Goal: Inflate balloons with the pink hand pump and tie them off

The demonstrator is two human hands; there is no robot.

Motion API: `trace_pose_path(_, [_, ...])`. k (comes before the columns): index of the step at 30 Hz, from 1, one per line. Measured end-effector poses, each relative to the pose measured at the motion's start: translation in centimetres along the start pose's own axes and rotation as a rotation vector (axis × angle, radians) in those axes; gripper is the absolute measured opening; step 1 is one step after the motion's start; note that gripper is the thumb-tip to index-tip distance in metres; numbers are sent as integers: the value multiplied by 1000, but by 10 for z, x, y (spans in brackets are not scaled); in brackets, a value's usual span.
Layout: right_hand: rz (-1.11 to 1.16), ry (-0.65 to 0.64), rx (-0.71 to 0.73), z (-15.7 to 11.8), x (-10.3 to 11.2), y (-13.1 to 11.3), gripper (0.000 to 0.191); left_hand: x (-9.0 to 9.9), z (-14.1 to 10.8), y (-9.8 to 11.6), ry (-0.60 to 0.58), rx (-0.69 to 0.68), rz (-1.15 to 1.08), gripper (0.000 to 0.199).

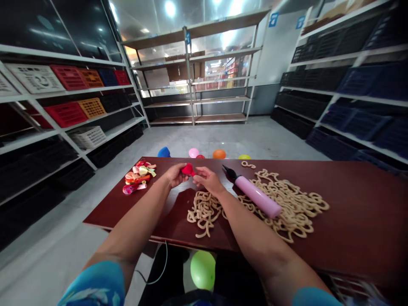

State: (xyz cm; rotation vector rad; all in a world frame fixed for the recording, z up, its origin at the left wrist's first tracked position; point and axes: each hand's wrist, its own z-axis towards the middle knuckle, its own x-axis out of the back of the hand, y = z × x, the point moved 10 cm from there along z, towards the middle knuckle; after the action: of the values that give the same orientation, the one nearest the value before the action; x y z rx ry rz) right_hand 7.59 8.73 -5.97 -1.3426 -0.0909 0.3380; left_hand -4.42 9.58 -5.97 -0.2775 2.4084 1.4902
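Note:
A red, uninflated balloon [188, 169] is held between my two hands above the table's far half. My left hand [176, 175] has its fingers closed on the balloon's wide body. With pinched fingers, my right hand [207, 179] grips the narrow neck end. Just right of that hand lies a balloon pump [258, 197] with a pink barrel and black nozzle, resting partly on a spread of tan, ring-like loops [290, 199]. A smaller heap of the same loops [204, 210] sits below my right wrist. Several flat balloons [137, 176] are piled left of my left hand.
Inflated balloons, including an orange one [219, 154] and a pink one [194, 152], show beyond the far edge of the dark red table [350, 204]. A green balloon [203, 270] is between my legs. Shelves with crates [68, 77] stand on both sides.

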Motion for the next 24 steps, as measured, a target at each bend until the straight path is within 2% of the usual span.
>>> trace_pose_path(2, [-31,92,-32,2,10,7,31,-7,13,-18,39,73,-84,23])
trace_pose_path(5, [-41,322,-73,4,39,19,23,-6,25,-34,135,97,-252,42])
trace_pose_path(8, [-37,546,-100,2,68,26,24,-4,30,-44,198,19,-312,42])
trace_pose_path(11, [-178,635,-32,-2,82,14,23,-9,29,-49,168,-90,-216,35])
trace_pose_path(13, [-366,597,88,-4,76,-7,21,-22,27,-56,57,-84,-139,39])
trace_pose_path(16, [-601,375,280,-5,41,-37,19,-45,20,-67,-140,9,-149,51])
trace_pose_path(18, [-618,222,356,-9,17,-46,21,-55,15,-66,-238,21,-221,56])
trace_pose_path(19, [-581,185,368,-10,10,-49,20,-60,12,-64,-285,14,-255,59])
trace_pose_path(22, [-378,226,302,-11,13,-43,17,-72,5,-61,-394,-1,-315,74])
trace_pose_path(24, [-271,301,211,-11,23,-31,18,-75,4,-60,-408,-21,-340,77])
